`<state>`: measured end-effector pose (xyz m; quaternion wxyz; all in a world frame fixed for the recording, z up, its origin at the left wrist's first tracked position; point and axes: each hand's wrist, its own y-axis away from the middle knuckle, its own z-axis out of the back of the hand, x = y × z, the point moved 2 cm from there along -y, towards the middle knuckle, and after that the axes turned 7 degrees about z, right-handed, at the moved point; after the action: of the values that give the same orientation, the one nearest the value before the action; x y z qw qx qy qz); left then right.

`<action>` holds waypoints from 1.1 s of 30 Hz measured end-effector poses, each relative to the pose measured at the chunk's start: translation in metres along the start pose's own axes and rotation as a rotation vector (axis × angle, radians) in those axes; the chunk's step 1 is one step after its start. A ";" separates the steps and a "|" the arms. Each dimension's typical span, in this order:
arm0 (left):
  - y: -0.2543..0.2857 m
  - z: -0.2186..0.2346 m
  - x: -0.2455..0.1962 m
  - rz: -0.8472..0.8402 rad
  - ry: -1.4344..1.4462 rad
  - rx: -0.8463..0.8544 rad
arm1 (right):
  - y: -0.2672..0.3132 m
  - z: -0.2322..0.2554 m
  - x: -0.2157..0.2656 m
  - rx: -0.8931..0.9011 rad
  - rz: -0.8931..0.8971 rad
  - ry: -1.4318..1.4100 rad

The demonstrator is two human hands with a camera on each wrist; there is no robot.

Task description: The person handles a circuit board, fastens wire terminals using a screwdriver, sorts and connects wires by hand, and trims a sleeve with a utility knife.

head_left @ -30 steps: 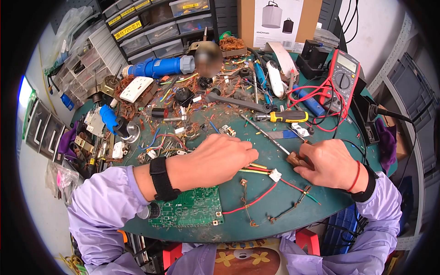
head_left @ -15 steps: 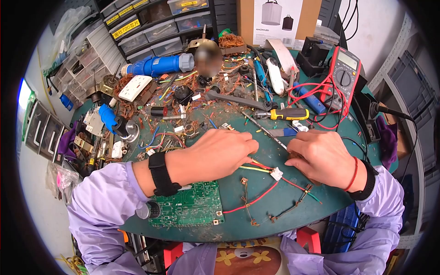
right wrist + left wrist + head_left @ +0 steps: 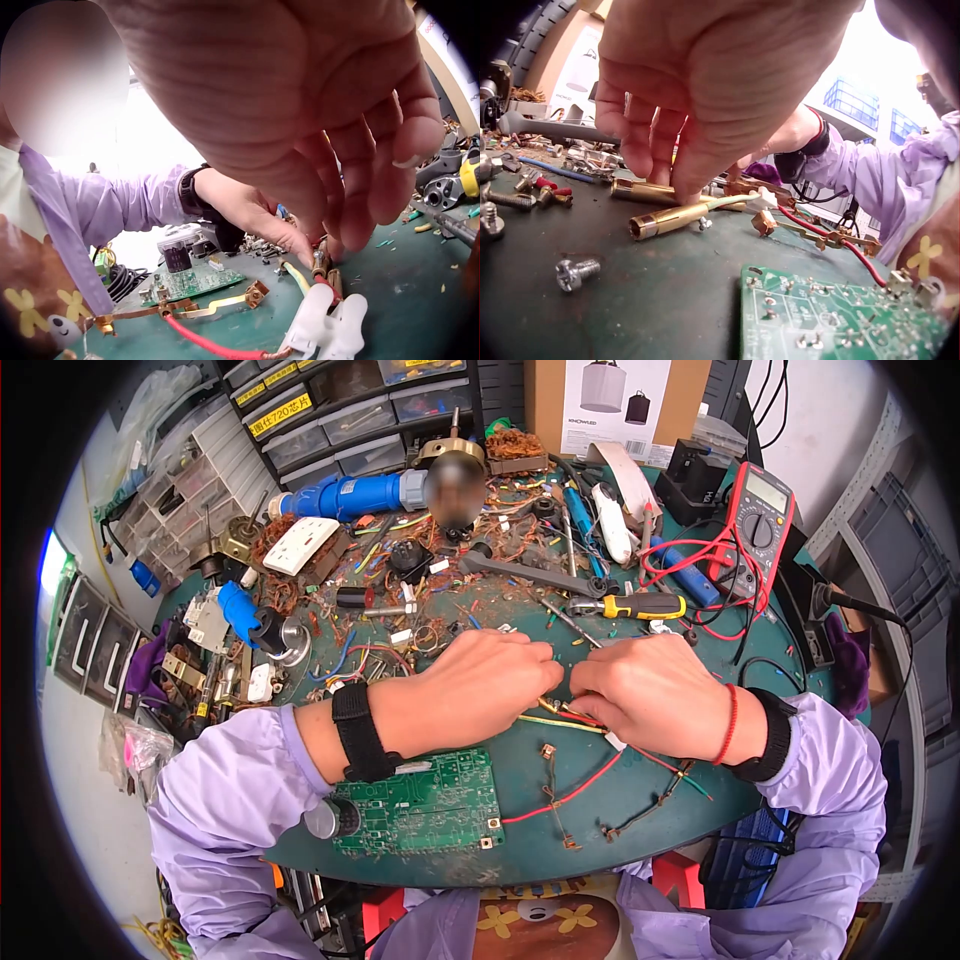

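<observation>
Mid-frame, the left hand (image 3: 482,685) pinches a brass tube (image 3: 634,190); whether the nearby right hand (image 3: 655,695) grips anything, I cannot tell

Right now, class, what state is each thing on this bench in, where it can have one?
Left hand, pinching the rear brass tube
Right hand, beside the left; grip unclear
Front brass tube, lying down, wire at one end
Circuit board, lying flat
Multimeter, screen unreadable
Blue connector, on its side
Loose screw, on its side
</observation>
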<state>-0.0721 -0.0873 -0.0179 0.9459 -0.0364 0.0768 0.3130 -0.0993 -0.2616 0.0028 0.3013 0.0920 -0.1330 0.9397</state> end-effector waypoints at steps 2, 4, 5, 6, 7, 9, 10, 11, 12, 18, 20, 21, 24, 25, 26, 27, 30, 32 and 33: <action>0.001 -0.001 0.001 -0.005 0.003 -0.016 | -0.004 -0.003 0.001 0.018 -0.013 0.015; 0.002 -0.002 0.002 -0.010 0.004 -0.033 | -0.008 -0.005 0.001 0.036 -0.024 0.030; 0.003 -0.002 0.002 -0.009 -0.002 -0.042 | -0.010 -0.006 0.000 0.080 -0.051 0.042; 0.004 -0.003 0.002 -0.008 -0.008 -0.052 | -0.011 -0.007 0.000 0.125 -0.078 0.054; 0.005 -0.003 0.002 -0.007 -0.007 -0.052 | -0.012 -0.008 -0.001 0.126 -0.078 0.054; 0.006 0.000 0.002 0.003 -0.007 -0.049 | -0.013 -0.007 -0.002 0.059 -0.084 0.007; 0.006 0.002 0.001 0.003 -0.007 -0.049 | -0.013 -0.007 -0.002 0.060 -0.084 0.007; 0.006 0.003 0.001 0.013 -0.007 -0.036 | -0.013 -0.006 -0.002 0.055 -0.103 -0.019; 0.006 0.004 0.001 0.023 -0.009 -0.022 | -0.013 -0.006 -0.002 0.051 -0.121 -0.045; 0.009 0.003 0.000 0.036 0.039 -0.030 | -0.013 -0.005 -0.001 0.042 -0.109 -0.040; 0.009 0.005 -0.001 0.048 0.053 -0.022 | -0.013 -0.005 -0.002 0.056 -0.117 -0.066; 0.009 0.006 -0.001 0.060 0.068 -0.012 | -0.014 -0.006 -0.002 0.071 -0.124 -0.093; 0.010 0.005 -0.001 0.037 0.081 -0.030 | -0.014 -0.006 -0.003 0.100 -0.153 -0.133; 0.011 0.005 -0.001 0.038 0.080 -0.030 | -0.013 -0.006 -0.003 0.099 -0.152 -0.132; 0.011 0.006 -0.002 0.056 0.110 -0.017 | -0.013 -0.006 -0.002 0.108 -0.150 -0.114; 0.011 0.007 -0.002 0.074 0.140 -0.004 | -0.012 -0.005 -0.002 0.117 -0.147 -0.096; 0.012 0.010 -0.004 0.105 0.158 0.033 | -0.011 -0.005 -0.001 0.125 -0.132 -0.066; 0.012 0.011 -0.005 0.104 0.158 0.030 | -0.011 -0.007 -0.002 0.088 -0.112 -0.088; 0.012 0.011 -0.005 0.102 0.158 0.027 | -0.011 -0.007 -0.002 0.052 -0.092 -0.110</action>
<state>-0.0818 -0.0787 -0.0062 0.9202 -0.0444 0.1572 0.3558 -0.0918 -0.2517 -0.0017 0.3341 0.1571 -0.1207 0.9215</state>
